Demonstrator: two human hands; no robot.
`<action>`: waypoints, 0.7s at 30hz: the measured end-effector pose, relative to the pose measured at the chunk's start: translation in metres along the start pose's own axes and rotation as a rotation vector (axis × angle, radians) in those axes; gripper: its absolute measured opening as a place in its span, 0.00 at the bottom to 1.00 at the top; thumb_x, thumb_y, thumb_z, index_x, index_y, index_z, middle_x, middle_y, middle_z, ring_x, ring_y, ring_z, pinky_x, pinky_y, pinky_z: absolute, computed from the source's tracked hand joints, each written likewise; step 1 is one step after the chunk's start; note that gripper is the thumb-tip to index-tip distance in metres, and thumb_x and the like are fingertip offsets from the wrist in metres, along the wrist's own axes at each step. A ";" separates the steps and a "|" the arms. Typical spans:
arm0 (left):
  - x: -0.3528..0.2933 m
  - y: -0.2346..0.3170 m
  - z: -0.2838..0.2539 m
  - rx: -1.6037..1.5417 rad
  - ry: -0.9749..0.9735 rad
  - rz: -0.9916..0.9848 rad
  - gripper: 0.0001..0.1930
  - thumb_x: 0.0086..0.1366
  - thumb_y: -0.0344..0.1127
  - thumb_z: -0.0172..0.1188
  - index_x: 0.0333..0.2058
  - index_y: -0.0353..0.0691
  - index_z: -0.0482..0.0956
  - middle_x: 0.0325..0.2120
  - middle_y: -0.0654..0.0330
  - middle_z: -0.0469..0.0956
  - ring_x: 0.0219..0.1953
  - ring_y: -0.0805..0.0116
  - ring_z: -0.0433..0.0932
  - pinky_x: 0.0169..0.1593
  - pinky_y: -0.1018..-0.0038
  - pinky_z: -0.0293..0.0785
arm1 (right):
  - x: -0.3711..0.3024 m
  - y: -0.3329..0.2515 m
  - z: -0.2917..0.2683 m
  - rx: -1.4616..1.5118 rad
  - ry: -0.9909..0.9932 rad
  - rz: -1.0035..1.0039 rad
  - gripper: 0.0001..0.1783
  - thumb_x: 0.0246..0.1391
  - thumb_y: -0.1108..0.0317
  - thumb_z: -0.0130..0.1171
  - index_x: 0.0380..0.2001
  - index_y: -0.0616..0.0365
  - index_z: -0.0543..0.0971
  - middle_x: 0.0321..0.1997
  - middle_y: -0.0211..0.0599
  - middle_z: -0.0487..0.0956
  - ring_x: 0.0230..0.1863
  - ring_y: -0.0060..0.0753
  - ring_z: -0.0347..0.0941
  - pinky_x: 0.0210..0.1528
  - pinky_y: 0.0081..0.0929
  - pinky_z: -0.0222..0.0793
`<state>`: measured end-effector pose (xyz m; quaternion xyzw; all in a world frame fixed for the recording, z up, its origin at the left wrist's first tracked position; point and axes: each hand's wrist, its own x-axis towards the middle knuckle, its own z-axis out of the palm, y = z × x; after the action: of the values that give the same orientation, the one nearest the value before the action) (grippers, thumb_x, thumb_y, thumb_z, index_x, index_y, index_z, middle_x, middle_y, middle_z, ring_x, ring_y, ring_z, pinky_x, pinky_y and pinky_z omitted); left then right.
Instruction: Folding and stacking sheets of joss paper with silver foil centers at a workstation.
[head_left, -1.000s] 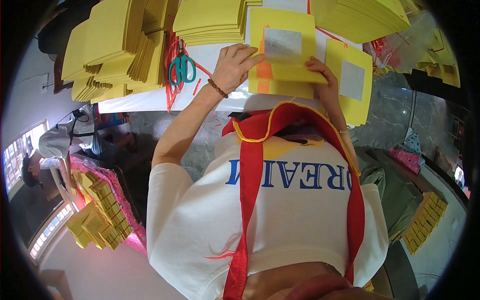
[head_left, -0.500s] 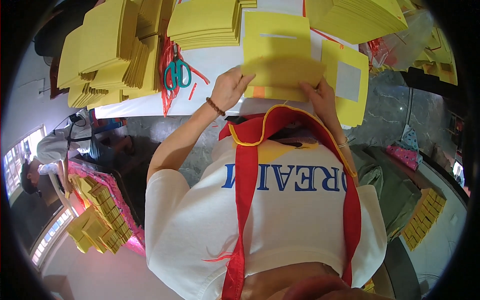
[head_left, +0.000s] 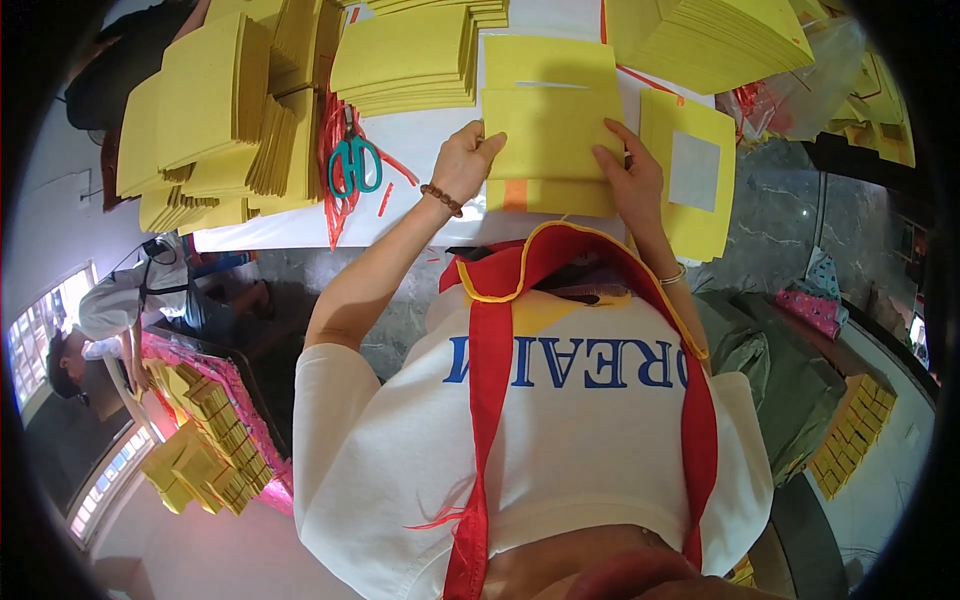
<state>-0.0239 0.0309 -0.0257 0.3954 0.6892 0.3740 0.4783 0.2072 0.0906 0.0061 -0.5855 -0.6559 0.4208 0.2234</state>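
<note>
A rectangular yellow paper sheet [head_left: 552, 135] lies in front of me over other yellow paper [head_left: 560, 198], which shows an orange patch near its lower left. My left hand [head_left: 466, 158] is closed on the sheet's left edge, thumb on top. At the right edge rests my right hand [head_left: 634, 172], its thumb and index finger apart on the paper's surface; its other fingers are partly hidden. Beyond the sheet, more yellow paper [head_left: 550, 60] shows past a narrow pale gap. To the right lies a yellow piece [head_left: 690, 235] with a grey-white rectangle [head_left: 694, 172].
Stacks of yellow paper stand at the left [head_left: 205, 95], far middle [head_left: 400, 60] and far right [head_left: 700, 45]. Teal-handled scissors [head_left: 354, 165] lie on red plastic strips [head_left: 335, 222]. A person [head_left: 150, 285] is by a pink-covered table with yellow bundles [head_left: 215, 430].
The sheet, raised and bowed between my hands before, now lies flat. My right hand's thumb and index finger have spread on top of it; my left hand keeps the edge.
</note>
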 end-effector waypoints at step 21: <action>-0.030 0.028 0.000 0.298 0.304 0.322 0.07 0.56 0.32 0.56 0.33 0.39 0.72 0.28 0.58 0.74 0.30 0.62 0.74 0.38 0.66 0.64 | 0.011 0.008 0.015 0.002 0.142 -0.099 0.21 0.46 0.63 0.62 0.46 0.52 0.76 0.33 0.36 0.79 0.27 0.24 0.69 0.31 0.22 0.65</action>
<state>-0.0117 0.0149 0.0104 0.5054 0.7287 0.3947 0.2403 0.1977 0.0966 -0.0108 -0.5804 -0.6663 0.3672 0.2903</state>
